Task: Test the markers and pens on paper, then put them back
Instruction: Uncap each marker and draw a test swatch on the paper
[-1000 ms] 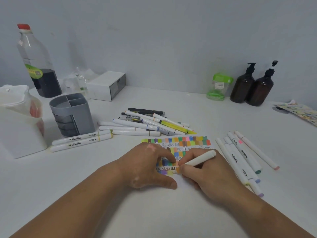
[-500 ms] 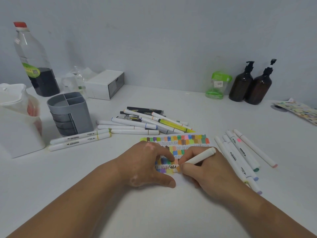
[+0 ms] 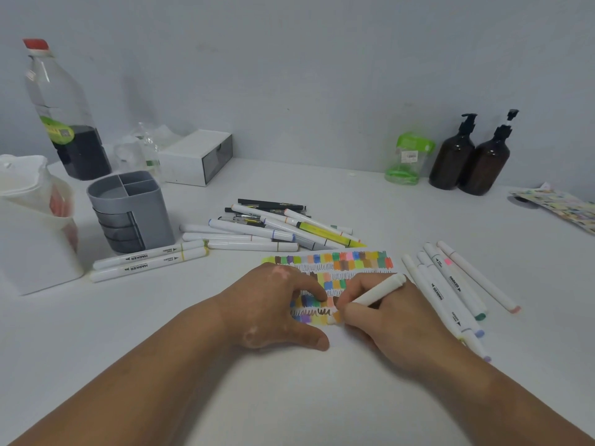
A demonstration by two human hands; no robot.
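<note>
One sheet of paper point(image 3: 354, 260) lies on the white bench point(image 3: 322, 397) under both hands, covered in rows of small colour patches and scribbled lines. The left hand point(image 3: 277, 307) lies flat on the sheet's left part, fingers straight and spread apart with the thumb stretched wide toward the person, pressing the paper down and holding nothing. The right hand point(image 3: 386, 317) is curled closed around one white marker point(image 3: 376, 292), pinching it near the lower end. The marker's tip touches the paper just right of the left forefinger, and its capped end slants up and away to the right.

Just right of the right hand, four or five white markers point(image 3: 450, 284) lie side by side; the exact count cannot be told where they overlap. Beyond both hands sits a loose heap of pens and markers point(image 3: 273, 230), about a dozen, crossed over each other, among them one yellow highlighter and a few black pens. Left of the left hand, two more markers point(image 3: 148, 262) lie parallel and touching. Just behind that pair stands one grey pen holder point(image 3: 128, 210) with four compartments showing at its top.

Far beyond the right hand, two brown pump bottles point(image 3: 470, 159) stand together at the wall, with one green container point(image 3: 407, 159) beside them. Far left stand one large bottle point(image 3: 61, 114) with a red cap, one white box point(image 3: 196, 157) and one white tub point(image 3: 29, 226).
</note>
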